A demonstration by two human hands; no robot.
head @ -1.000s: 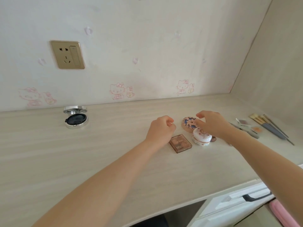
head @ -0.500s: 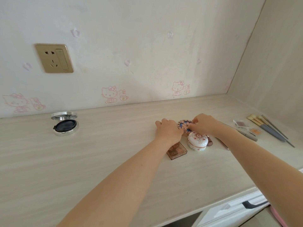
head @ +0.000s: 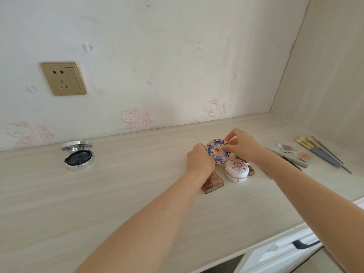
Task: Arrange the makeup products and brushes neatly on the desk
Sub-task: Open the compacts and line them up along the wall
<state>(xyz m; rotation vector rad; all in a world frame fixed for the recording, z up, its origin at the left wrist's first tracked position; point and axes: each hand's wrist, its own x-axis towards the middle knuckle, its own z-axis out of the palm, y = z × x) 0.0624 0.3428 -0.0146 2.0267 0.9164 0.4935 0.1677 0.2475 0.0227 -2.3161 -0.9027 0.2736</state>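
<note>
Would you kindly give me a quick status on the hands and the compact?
Both hands, left and right, on round patterned compact, tilted up off desk. White floral case and brown palette close by.

- A home setting, most likely a bedroom or dressing corner with a built-in desk (head: pixel 98 203) in pale wood grain, set into an alcove with a side panel (head: pixel 325 79) of the same finish on the right.
- The wall behind has pale wallpaper (head: pixel 157 46) printed with small pink cartoon cats (head: pixel 130 118) and faint flowers.
- A gold-coloured wall socket (head: pixel 63 78) with a switch sits above the desk.
- Personal cosmetics lie on the desk: an open round compact (head: pixel 78 155), decorated cases (head: pixel 236 170) and a row of makeup brushes (head: pixel 319 151).
- A white drawer (head: pixel 283 251) with a dark handle sits under the desk edge.
</note>
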